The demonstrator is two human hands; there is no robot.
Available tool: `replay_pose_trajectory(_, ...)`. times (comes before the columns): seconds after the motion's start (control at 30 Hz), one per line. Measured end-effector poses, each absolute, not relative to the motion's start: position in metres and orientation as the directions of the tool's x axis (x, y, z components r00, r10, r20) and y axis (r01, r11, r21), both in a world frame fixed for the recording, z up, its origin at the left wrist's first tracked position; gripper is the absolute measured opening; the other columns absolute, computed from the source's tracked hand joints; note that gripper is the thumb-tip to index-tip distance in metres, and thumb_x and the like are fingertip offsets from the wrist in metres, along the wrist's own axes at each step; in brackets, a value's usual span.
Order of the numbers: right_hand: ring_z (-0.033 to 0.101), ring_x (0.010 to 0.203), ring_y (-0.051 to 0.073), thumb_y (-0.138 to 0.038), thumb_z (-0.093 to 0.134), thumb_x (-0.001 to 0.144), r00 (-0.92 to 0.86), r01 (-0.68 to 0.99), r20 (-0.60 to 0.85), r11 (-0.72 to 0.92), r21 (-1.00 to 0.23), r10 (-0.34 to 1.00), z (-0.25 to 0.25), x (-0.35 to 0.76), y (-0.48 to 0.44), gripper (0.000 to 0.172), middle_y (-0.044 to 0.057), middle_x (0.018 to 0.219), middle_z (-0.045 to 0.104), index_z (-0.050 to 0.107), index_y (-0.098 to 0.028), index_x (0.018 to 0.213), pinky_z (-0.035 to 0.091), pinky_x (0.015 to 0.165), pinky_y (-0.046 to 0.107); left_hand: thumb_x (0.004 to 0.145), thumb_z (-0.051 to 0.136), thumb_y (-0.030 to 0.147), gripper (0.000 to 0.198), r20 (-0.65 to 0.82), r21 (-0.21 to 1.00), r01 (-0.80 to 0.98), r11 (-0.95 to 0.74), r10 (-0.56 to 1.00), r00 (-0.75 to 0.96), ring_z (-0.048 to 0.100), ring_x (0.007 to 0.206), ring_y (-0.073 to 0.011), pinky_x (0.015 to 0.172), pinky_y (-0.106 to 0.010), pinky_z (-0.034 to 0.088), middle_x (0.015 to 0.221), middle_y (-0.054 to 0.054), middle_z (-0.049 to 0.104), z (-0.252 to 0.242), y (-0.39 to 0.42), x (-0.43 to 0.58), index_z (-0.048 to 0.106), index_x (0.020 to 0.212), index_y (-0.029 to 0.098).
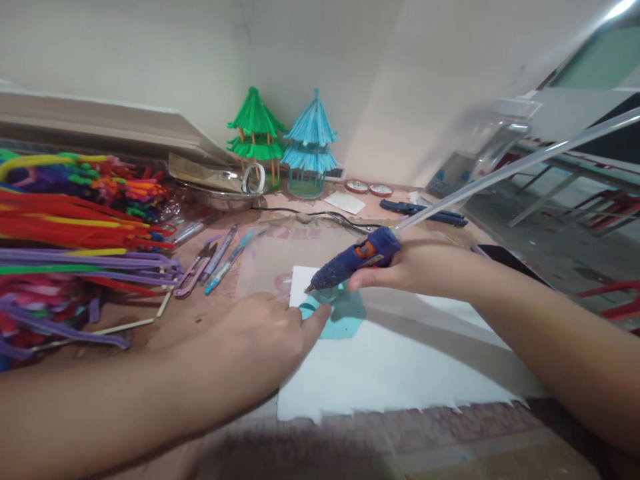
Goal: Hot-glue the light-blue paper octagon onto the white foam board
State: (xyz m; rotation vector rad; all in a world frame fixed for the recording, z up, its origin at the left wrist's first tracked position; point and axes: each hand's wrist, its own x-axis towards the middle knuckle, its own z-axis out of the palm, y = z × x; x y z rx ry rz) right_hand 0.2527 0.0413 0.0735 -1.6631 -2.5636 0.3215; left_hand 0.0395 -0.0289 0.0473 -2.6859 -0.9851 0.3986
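Note:
My right hand (400,263) is wrapped round a dark blue hot glue gun (345,263). A long clear glue stick (470,192) sticks out of its back, up to the right. The nozzle points down and left at a teal flat piece (345,323), close to its upper left edge; whether it touches is unclear. My left hand (270,330) is closed at the left edge of that piece, the thumb pressed on it and the other fingers curled and partly hidden. Under the piece lies a white sheet (400,373) with a ragged front edge.
Pipe cleaners (75,220) in many colours are heaped at left, near pink-handled snips (193,273) and pens (229,263). Behind stand a green model pavilion (255,127), a blue one (310,143), a metal bowl (215,193) and a dark blue long-handled tool (425,212).

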Motion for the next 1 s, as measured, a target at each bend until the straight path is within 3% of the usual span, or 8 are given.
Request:
replay_pose_trajectory(0.23, 0.054, 0.054, 0.015, -0.071, 0.071, 0.075, -0.368, 0.915, -0.122, 0.337, -0.221, 0.922, 0.0779, 0.248, 0.0351, 0.046, -0.002, 0.058, 0.061, 0.082, -0.03, 0.091, 0.031, 0.049, 0.025, 0.088, 0.058, 0.0, 0.058, -0.218, -0.369, 0.573, -0.732, 0.667, 0.712, 0.076, 0.068, -0.0255, 0.057, -0.031, 0.058, 0.08, -0.009, 0.077, 0.0495, -0.03, 0.0405, 0.058, 0.143, 0.019)
replay_pose_trajectory(0.47, 0.048, 0.048, 0.014, -0.072, 0.07, 0.075, -0.39, 0.899, -0.02, 0.376, -0.223, 0.921, 0.0776, 0.2521, 0.036, 0.046, -0.002, 0.051, 0.053, 0.083, -0.03, 0.086, 0.027, 0.045, 0.025, 0.085, 0.061, -0.001, 0.055, -0.16, -0.314, 0.614, -0.724, 0.678, 0.717, 0.075, 0.066, -0.0244, 0.058, -0.03, 0.058, 0.077, -0.008, 0.076, 0.0492, -0.0312, 0.0398, 0.063, 0.136, 0.018)
replay_pose_trajectory(0.67, 0.055, 0.056, 0.016, -0.072, 0.068, 0.077, -0.442, 0.868, -0.092, 0.4, -0.293, 0.892, 0.0766, 0.2507, 0.0339, 0.048, -0.002, 0.061, 0.064, 0.083, -0.032, 0.099, 0.033, 0.05, 0.026, 0.085, 0.057, -0.002, 0.057, -0.166, -0.347, 0.583, -0.734, 0.66, 0.732, 0.075, 0.065, -0.0239, 0.057, -0.029, 0.058, 0.075, -0.007, 0.075, 0.0504, -0.0304, 0.0401, 0.06, 0.139, 0.018)
replay_pose_trajectory(0.87, 0.051, 0.051, 0.015, -0.073, 0.067, 0.077, -0.423, 0.888, -0.054, 0.402, -0.224, 0.905, 0.0787, 0.2543, 0.0368, 0.045, -0.002, 0.054, 0.056, 0.082, -0.032, 0.086, 0.029, 0.046, 0.027, 0.086, 0.058, -0.002, 0.059, -0.205, -0.356, 0.573, -0.738, 0.66, 0.723, 0.075, 0.066, -0.026, 0.058, -0.032, 0.06, 0.076, -0.008, 0.076, 0.0513, -0.0305, 0.0416, 0.058, 0.142, 0.017)
replay_pose_trajectory(1.0, 0.052, 0.053, 0.016, -0.07, 0.068, 0.08, -0.44, 0.881, -0.039, 0.423, -0.211, 0.897, 0.0793, 0.2566, 0.0383, 0.043, -0.001, 0.055, 0.055, 0.082, -0.03, 0.09, 0.031, 0.048, 0.027, 0.085, 0.056, -0.003, 0.065, -0.196, -0.366, 0.58, -0.728, 0.67, 0.716, 0.074, 0.065, -0.0239, 0.057, -0.029, 0.057, 0.075, -0.007, 0.076, 0.049, -0.0309, 0.0404, 0.053, 0.146, 0.017)
